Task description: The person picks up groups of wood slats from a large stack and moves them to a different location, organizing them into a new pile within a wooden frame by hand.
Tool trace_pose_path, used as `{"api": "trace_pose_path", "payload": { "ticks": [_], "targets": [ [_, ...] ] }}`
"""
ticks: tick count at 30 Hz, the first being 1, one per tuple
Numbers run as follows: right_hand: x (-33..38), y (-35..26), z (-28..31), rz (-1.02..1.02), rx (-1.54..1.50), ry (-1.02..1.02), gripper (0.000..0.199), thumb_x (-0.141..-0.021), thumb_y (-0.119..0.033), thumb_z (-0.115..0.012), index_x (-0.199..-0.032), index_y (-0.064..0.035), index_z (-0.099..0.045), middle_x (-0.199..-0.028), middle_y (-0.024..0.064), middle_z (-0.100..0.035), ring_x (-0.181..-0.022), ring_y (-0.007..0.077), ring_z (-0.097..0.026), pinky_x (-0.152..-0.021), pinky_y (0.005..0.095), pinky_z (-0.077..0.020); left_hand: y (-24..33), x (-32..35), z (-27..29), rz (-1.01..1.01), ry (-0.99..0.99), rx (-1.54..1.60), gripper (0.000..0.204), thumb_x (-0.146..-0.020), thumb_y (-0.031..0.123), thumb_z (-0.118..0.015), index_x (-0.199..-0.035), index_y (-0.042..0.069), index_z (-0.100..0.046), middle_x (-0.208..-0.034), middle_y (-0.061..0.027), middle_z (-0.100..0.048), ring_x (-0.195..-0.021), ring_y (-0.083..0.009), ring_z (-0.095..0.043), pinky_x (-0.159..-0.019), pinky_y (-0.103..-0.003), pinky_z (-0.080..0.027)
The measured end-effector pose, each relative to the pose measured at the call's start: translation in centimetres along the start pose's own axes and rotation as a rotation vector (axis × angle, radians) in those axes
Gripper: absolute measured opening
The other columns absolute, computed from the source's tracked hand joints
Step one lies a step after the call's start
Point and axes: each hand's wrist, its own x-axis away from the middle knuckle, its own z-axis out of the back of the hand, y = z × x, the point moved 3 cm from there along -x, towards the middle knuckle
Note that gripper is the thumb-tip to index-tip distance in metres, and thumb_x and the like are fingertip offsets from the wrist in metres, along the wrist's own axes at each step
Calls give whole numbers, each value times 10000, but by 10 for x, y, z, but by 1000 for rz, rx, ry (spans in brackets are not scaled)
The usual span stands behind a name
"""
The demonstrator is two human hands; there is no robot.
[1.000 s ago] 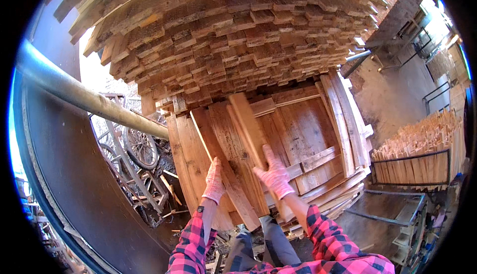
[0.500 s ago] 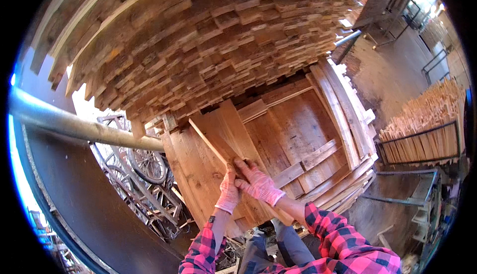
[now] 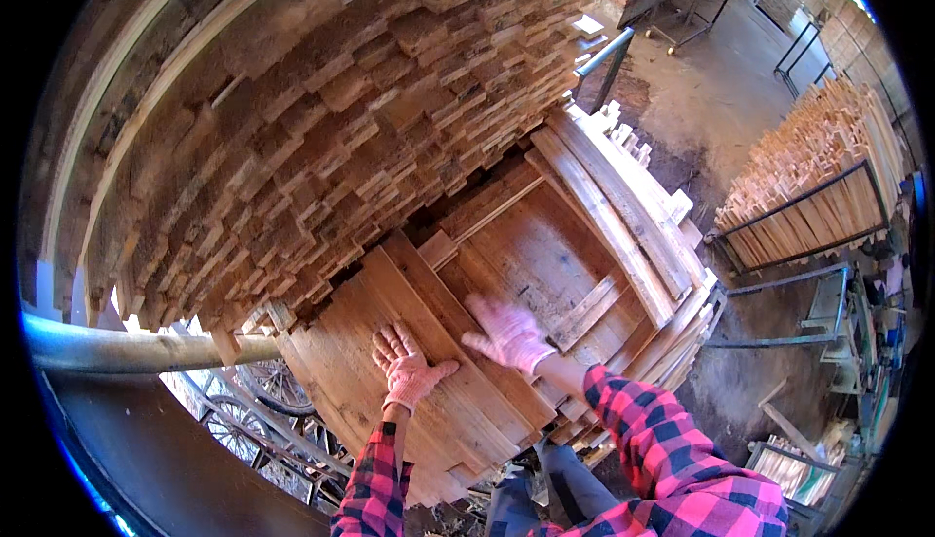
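Note:
My left hand (image 3: 411, 371), in a pinkish work glove, lies flat with its fingers spread on wide wooden boards (image 3: 341, 342) placed side by side. Slightly smeared by motion, my right hand (image 3: 511, 337) is over the right edge of these boards with its fingers stretched out and nothing in its grip. Between the hands runs a darker plank (image 3: 443, 308). Beyond my right hand is a lower layer of boards (image 3: 516, 245), with a short wood strip (image 3: 586, 311) lying across it.
A tall stack of lumber ends (image 3: 351, 138) rises at the far side. Long planks (image 3: 623, 216) edge the pile on the right. A metal pipe (image 3: 146, 344) and bicycle wheels (image 3: 234, 422) are at left. A rack of thin sticks (image 3: 799, 211) stands at right.
My hands were together on a narrow board held tilted; now they are apart. That board is out of my grip, and a plank lies flat between them. The view has turned.

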Motion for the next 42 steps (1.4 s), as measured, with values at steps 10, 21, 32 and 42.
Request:
{"api": "trace_pose_path", "payload": {
  "ticks": [10, 21, 32, 42],
  "targets": [
    [-32, 239, 108, -333, 527, 377, 681, -877, -96, -576, -1518, -120, -346, -1156, 165, -537, -1000, 343, -599, -718, 468, -555, 3, -1, 5, -23, -9, -3, 1394, -695, 732, -737, -1576, -48, 11, -1635, -326, 23, -1512, -503, 71, -1209, -591, 12],
    [13, 139, 59, -131, 341, 416, 774, -756, -309, -792, -1459, -210, -483, -1406, 210, -517, -1162, 403, -560, -952, 506, -485, -5, 3, 1, -3, -14, 17, 1441, -677, 759, -734, -1567, -65, 45, -1635, -324, 57, -1509, -493, 122, -1215, -570, 25],
    [31, -38, -51, 131, 76, 214, 574, -918, -411, -636, -1428, -195, -485, -1388, 228, -507, -1123, 410, -584, -875, 513, -525, 0, 2, 1, 5, 45, 16, 1395, -665, 723, -762, -1587, -29, -32, -1646, -298, -16, -1518, -494, 49, -1215, -575, 3],
    [-29, 127, 61, -313, 463, 332, 663, -857, -175, -586, -1494, -303, -454, -1347, 173, -495, -1194, 343, -510, -925, 477, -444, -6, -1, 0, -3, 0, 26, 1448, -658, 765, -740, -1575, -51, 27, -1642, -309, 47, -1514, -482, 120, -1211, -575, 35]
  ]
}}
